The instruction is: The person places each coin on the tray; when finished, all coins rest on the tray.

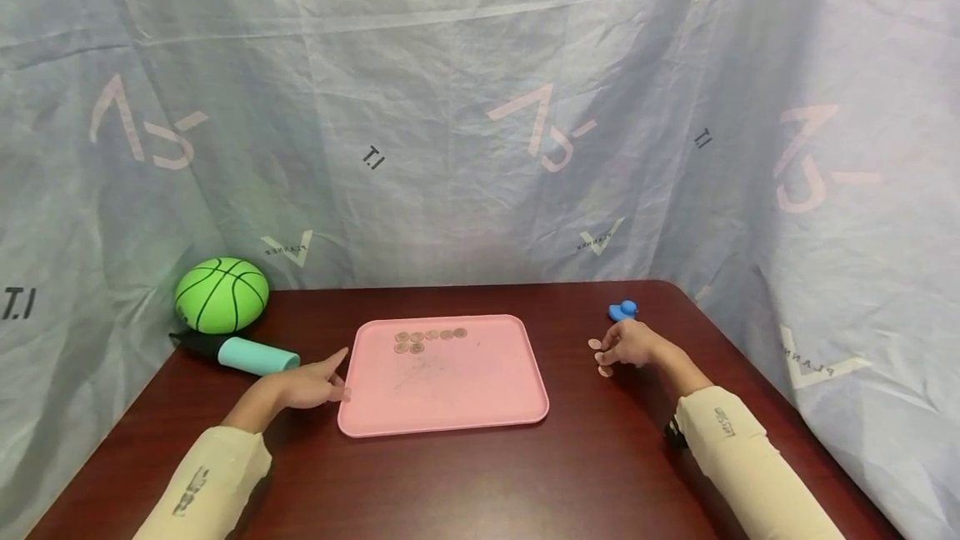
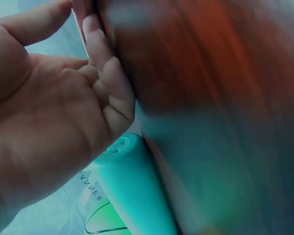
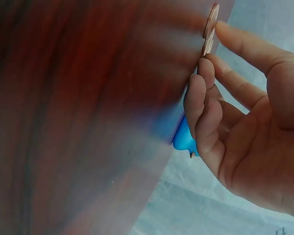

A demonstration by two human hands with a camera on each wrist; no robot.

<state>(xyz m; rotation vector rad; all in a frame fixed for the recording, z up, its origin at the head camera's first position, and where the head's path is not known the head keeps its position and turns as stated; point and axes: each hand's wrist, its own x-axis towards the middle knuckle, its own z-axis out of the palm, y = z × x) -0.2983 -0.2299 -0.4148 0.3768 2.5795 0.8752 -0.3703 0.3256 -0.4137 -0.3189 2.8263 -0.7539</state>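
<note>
A pink tray (image 1: 480, 390) lies on the dark wood table, with two rows of small round coins (image 1: 417, 348) near its far left. My left hand (image 1: 311, 382) grips the tray's left rim. In the left wrist view, its thumb reaches the rim and the other fingers curl low beside it. Right of the tray, my right hand (image 1: 632, 343) is over a few loose coins (image 1: 595, 343). In the right wrist view, thumb and index finger pinch a coin (image 3: 208, 43), with another coin (image 3: 211, 20) right beside it. The remaining fingers are curled against the table.
A blue rubber duck (image 1: 622, 311) sits just beyond my right hand. At the left, a turquoise cylinder with a black end (image 1: 255, 356) lies near my left wrist, and a green ball (image 1: 222, 296) rests behind it. Grey printed cloth (image 1: 450, 215) hangs around the table.
</note>
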